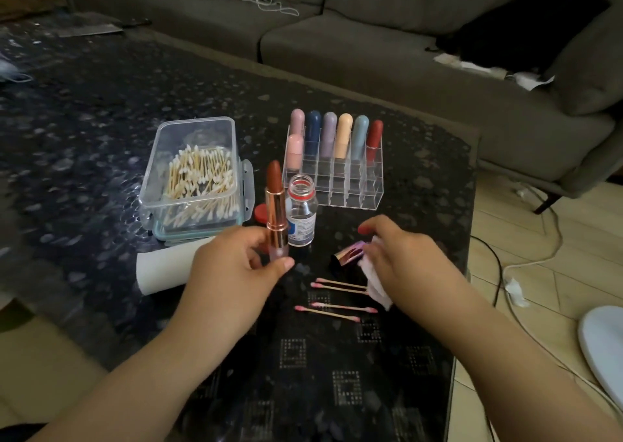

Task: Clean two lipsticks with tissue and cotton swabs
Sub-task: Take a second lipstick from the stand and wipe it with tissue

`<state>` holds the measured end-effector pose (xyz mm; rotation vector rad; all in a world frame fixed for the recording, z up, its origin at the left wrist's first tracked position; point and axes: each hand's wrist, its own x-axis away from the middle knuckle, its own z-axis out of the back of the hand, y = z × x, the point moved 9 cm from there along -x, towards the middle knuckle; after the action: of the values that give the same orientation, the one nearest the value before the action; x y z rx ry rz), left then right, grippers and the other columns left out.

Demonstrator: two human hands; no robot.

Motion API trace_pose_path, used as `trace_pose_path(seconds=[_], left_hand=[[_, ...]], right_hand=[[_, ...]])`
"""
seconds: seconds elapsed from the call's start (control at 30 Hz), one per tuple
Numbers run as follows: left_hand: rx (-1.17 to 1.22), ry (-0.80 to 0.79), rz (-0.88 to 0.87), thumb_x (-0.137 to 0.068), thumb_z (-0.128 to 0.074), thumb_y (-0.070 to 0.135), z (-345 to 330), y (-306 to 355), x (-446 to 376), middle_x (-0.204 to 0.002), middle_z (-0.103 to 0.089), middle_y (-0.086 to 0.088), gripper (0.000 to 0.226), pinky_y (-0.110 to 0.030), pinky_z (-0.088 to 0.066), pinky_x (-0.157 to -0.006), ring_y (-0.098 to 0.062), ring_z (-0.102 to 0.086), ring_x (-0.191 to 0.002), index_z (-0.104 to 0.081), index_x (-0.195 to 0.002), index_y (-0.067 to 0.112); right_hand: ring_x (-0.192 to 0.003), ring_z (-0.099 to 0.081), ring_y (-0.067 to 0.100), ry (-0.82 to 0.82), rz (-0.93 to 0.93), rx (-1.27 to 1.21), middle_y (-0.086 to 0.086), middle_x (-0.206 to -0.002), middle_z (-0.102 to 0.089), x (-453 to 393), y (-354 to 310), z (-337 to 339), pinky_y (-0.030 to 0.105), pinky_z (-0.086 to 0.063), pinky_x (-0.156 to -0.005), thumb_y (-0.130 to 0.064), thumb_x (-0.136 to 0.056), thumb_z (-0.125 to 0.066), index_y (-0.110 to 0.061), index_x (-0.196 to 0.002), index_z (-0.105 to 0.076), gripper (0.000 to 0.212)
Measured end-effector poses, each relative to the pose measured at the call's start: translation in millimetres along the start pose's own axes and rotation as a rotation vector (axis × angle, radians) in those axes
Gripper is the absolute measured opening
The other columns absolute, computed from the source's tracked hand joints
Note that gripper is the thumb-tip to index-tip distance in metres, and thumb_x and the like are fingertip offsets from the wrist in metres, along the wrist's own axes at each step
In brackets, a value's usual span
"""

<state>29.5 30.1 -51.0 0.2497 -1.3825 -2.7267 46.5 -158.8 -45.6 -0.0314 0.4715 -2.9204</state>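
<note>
Dark patterned table [101, 111] ahead: your left hand [232, 263] pinches the upright, uncapped lipstick [277, 205] above it. Your right hand [401, 256] closes on tissue [376, 286] beside the cap [349, 254]. Wipe gently, sparing the bullet; stained swabs [337, 308] lie nearby.

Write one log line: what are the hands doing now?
left hand: holds open lipstick upright | right hand: tissue, at cap | used swabs: on table

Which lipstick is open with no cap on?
The brown-red lipstick held upright in the left hand. The seven in the clear rack all have caps on.
</note>
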Motion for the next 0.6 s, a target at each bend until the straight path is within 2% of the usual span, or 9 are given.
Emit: trace_pose_path(seconds=[0.07,0.13,0.2,0.27,0.33,0.4,0.5,0.6], left_hand=[[0.001,-0.017,-0.002,-0.071,-0.076,0.019,-7.6,1.9,-0.3,-0.046,-0.048,0.008,0.02,-0.004,-0.035,-0.049,0.006,-0.047,-0.046,-0.061,-0.063,0.03],[-0.004,-0.031,-0.006,-0.07,-0.077,0.019,-15.5,1.4,-1.2,-0.051,-0.053,0.011,0.022,-0.003,-0.035,-0.052,0.009,-0.05,-0.051,-0.06,-0.066,0.032],[-0.02,-0.039,-0.011,-0.07,-0.077,0.019,-22.3,-1.0,-2.9,-0.059,-0.059,0.013,0.024,-0.006,-0.037,-0.053,0.006,-0.052,-0.056,-0.058,-0.067,0.034],[-0.042,-0.041,-0.016,-0.07,-0.077,0.019,-26.4,-2.4,-4.3,-0.066,-0.061,0.015,0.024,-0.01,-0.036,-0.054,-0.002,-0.052,-0.054,-0.058,-0.068,0.034],[-0.05,-0.039,-0.02,-0.071,-0.076,0.019,-27.9,-2.5,-5.0,-0.069,-0.06,0.018,0.026,-0.012,-0.035,-0.057,0.0,-0.049,-0.057,-0.056,-0.068,0.034],[-0.057,-0.039,-0.028,-0.072,-0.076,0.019,-29.0,-1.7,-5.0,-0.069,-0.057,0.021,0.024,-0.011,-0.033,-0.059,0.002,-0.049,-0.06,-0.057,-0.07,0.033],[-0.06,-0.031,-0.042,-0.072,-0.075,0.018,-30.2,-2.3,-5.1,-0.073,-0.062,0.017,0.017,-0.01,-0.035,-0.06,0.002,-0.052,-0.064,-0.062,-0.075,0.028],[-0.057,-0.023,-0.049,-0.072,-0.076,0.016,-31.9,-3.0,-4.1,-0.079,-0.066,0.013,0.017,-0.013,-0.038,-0.062,0.0,-0.052,-0.063,-0.063,-0.078,0.026]], right_hand=[[-0.084,-0.064,0.019,-0.012,0.004,0.017,0.002,-0.097,-0.068,-1.2,-1.6,-2.8,0.035,-0.053,-0.075,-0.032,-0.092,-0.052,-0.03,-0.133,-0.041,0.042],[-0.097,-0.062,0.015,-0.027,0.048,0.043,-0.003,-0.111,-0.065,-4.1,-4.4,-8.2,0.032,-0.052,-0.082,-0.034,-0.09,-0.055,-0.038,-0.134,-0.042,0.046],[-0.104,-0.058,0.013,-0.038,0.097,0.073,-0.009,-0.118,-0.059,-7.8,-6.4,-14.5,0.03,-0.05,-0.086,-0.032,-0.09,-0.056,-0.038,-0.131,-0.047,0.043],[-0.099,-0.058,0.013,-0.043,0.125,0.081,-0.009,-0.112,-0.056,-10.5,-6.0,-18.9,0.03,-0.05,-0.083,-0.031,-0.09,-0.056,-0.035,-0.126,-0.052,0.037],[-0.095,-0.058,0.013,-0.037,0.143,0.081,-0.009,-0.107,-0.054,-11.6,-5.3,-18.9,0.031,-0.05,-0.081,-0.031,-0.089,-0.057,-0.032,-0.122,-0.056,0.033],[-0.094,-0.057,0.01,-0.016,0.16,0.002,-0.012,-0.101,-0.053,-10.6,-5.2,-13.7,0.027,-0.048,-0.082,-0.031,-0.086,-0.062,-0.029,-0.117,-0.06,0.031],[-0.084,-0.055,-0.002,0.061,0.134,-0.215,-0.021,-0.089,-0.057,-5.3,-3.4,3.8,0.006,-0.041,-0.079,-0.03,-0.079,-0.07,-0.029,-0.103,-0.068,0.025],[-0.083,-0.059,-0.004,0.053,0.084,-0.422,-0.019,-0.084,-0.066,5.2,-3.1,11.7,0.005,-0.044,-0.075,-0.029,-0.074,-0.073,-0.03,-0.091,-0.069,0.017]])
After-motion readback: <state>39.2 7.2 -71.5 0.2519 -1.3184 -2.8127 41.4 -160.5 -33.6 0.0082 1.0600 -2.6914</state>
